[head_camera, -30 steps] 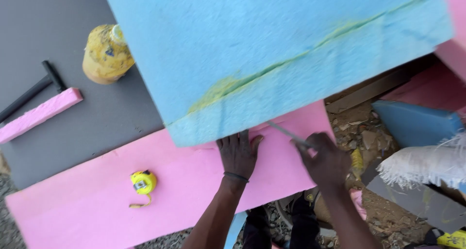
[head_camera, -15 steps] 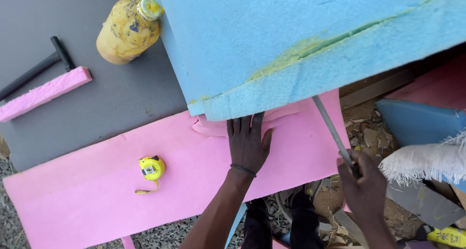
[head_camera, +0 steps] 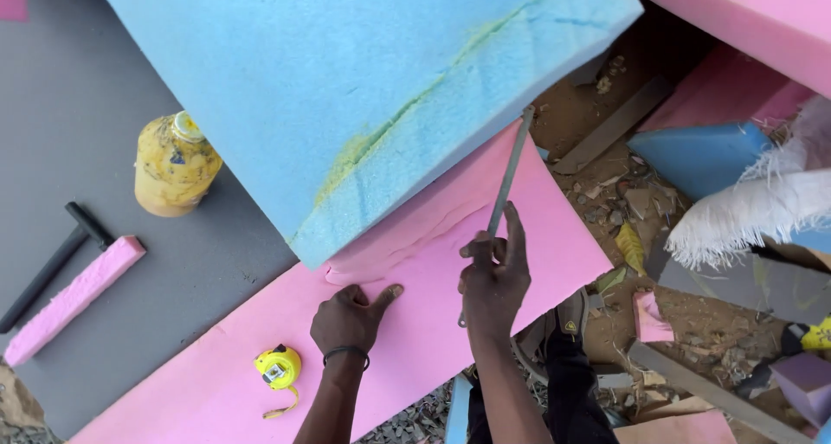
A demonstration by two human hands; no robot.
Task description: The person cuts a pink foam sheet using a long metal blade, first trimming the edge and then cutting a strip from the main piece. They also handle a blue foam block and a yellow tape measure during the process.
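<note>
Just above the right hand [head_camera: 493, 275], fisted round a thin metal blade [head_camera: 511, 171] with its tip at the blue foam block's [head_camera: 346, 89] lower edge. Best kept flat along the seam over the pink foam sheet [head_camera: 415, 323]. Beside it, left hand [head_camera: 351, 318] pressed flat, thumb out, steadying the sheet; better held clear of the blade. Left of both, yellow tape measure [head_camera: 279, 368].

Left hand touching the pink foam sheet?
Touching. The head view shows the left hand pressed flat on the pink foam sheet, fingers spread, no gap visible.
</note>
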